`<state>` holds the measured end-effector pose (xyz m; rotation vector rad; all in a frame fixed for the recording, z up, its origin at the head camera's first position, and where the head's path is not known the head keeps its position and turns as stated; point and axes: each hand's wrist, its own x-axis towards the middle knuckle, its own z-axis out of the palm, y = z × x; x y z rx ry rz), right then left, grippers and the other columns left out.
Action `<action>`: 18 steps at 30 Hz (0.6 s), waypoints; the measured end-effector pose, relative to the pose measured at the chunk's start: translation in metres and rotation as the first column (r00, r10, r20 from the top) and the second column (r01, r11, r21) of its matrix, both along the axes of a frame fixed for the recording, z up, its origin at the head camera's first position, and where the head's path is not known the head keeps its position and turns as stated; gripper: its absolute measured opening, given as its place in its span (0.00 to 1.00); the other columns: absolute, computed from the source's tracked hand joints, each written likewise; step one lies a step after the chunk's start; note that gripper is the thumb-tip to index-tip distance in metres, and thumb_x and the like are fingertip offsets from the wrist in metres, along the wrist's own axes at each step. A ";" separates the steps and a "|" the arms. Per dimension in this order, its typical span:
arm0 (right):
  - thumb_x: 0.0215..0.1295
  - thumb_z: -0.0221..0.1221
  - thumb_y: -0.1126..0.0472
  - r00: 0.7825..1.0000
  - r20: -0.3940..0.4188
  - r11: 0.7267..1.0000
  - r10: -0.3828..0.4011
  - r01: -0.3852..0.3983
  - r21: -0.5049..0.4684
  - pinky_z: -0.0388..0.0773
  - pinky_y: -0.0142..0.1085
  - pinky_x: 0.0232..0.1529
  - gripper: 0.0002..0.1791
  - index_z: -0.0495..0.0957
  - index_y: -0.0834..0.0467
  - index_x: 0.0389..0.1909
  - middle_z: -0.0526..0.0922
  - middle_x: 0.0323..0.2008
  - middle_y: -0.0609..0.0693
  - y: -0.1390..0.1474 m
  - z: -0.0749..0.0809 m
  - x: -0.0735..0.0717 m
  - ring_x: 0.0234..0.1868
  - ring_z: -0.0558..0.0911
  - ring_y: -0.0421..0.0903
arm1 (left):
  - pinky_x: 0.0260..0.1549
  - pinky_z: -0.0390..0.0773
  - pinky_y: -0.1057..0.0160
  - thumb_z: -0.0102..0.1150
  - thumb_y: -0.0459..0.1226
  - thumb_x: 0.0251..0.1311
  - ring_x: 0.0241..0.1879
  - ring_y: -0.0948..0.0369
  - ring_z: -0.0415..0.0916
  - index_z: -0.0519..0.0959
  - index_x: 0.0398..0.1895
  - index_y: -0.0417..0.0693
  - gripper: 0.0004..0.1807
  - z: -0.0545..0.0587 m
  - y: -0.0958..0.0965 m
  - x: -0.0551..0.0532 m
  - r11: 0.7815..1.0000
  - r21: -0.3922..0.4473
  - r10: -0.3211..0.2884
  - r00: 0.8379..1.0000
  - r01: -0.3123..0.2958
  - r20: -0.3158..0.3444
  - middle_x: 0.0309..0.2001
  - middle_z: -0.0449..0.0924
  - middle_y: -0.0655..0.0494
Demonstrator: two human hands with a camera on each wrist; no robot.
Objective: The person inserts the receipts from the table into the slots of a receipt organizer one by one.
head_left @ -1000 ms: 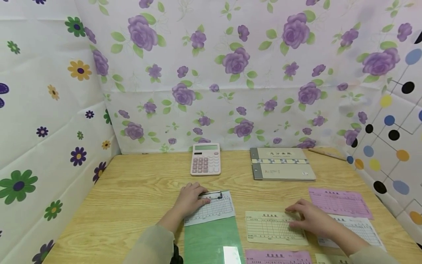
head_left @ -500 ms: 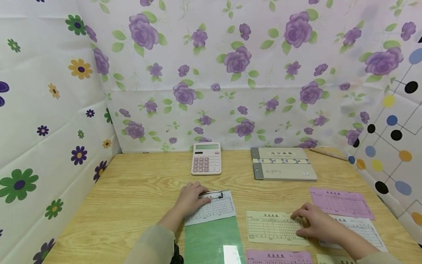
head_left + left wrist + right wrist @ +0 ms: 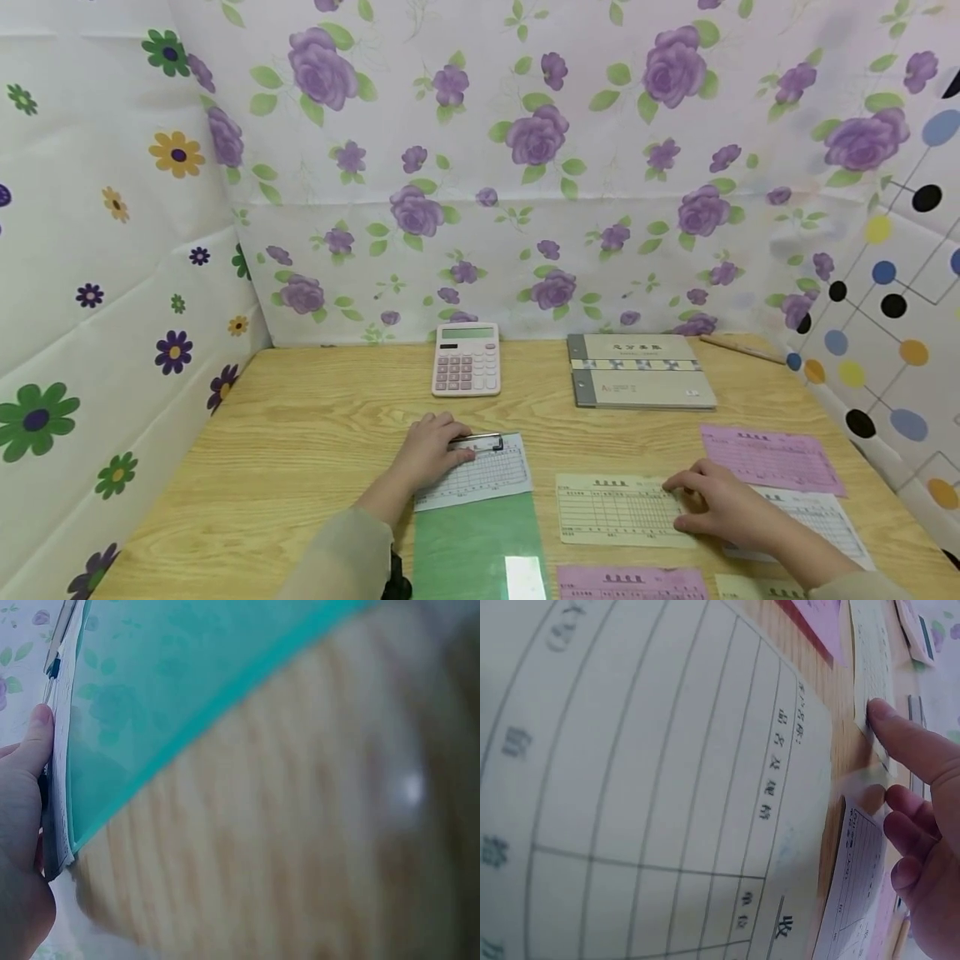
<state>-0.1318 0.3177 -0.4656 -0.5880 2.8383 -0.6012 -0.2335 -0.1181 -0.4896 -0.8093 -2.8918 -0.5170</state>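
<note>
In the head view my left hand grips the top of a green clipboard, thumb over its metal clip. A white printed form lies under that clip. From the left wrist view, the thumb rests beside the clip, and the fingers behind are mostly hidden. My right hand has curled fingers at the right side of a yellow form. Up close in the right wrist view, the thumb lies on the edge of that yellow form, the other fingers bent around its end.
Around the yellow form lie pink forms, a white form and another yellow form. A calculator, a ledger book and a thin stick-like item sit along the back, before a flowered curtain.
My right hand has slid slightly right over the yellow form and its fingers have curled more. The yellow form has shifted a little away from me. My left hand stays on the clipboard.
</note>
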 end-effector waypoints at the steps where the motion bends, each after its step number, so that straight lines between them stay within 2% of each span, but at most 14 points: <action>1: 0.51 0.63 0.37 1.000 0.001 1.000 0.004 -0.004 -0.002 0.70 0.36 0.34 0.27 0.77 0.48 0.49 0.70 0.39 0.44 0.000 0.000 0.000 0.38 0.70 0.41 | 0.36 0.63 0.59 0.60 0.55 0.55 0.35 0.62 0.62 0.80 0.48 0.54 0.22 0.000 0.000 0.000 1.000 0.004 -0.002 1.000 0.002 0.001 0.36 0.70 0.64; 5: 0.52 0.63 0.39 1.000 0.002 1.000 0.015 -0.015 -0.010 0.69 0.35 0.32 0.27 0.77 0.49 0.49 0.70 0.37 0.45 0.000 0.001 -0.002 0.35 0.69 0.40 | 0.35 0.62 0.60 0.59 0.55 0.55 0.34 0.62 0.60 0.80 0.48 0.54 0.22 0.000 -0.001 0.001 1.000 0.003 -0.002 1.000 0.002 0.001 0.36 0.70 0.64; 18: 0.52 0.65 0.43 0.997 0.065 0.999 -0.039 0.040 -0.022 0.69 0.34 0.31 0.25 0.77 0.50 0.49 0.69 0.32 0.43 -0.006 0.002 -0.007 0.31 0.68 0.39 | 0.34 0.61 0.61 0.59 0.55 0.55 0.32 0.63 0.59 0.80 0.47 0.56 0.21 0.000 0.000 0.002 1.000 0.021 0.018 1.000 -0.019 0.016 0.35 0.69 0.65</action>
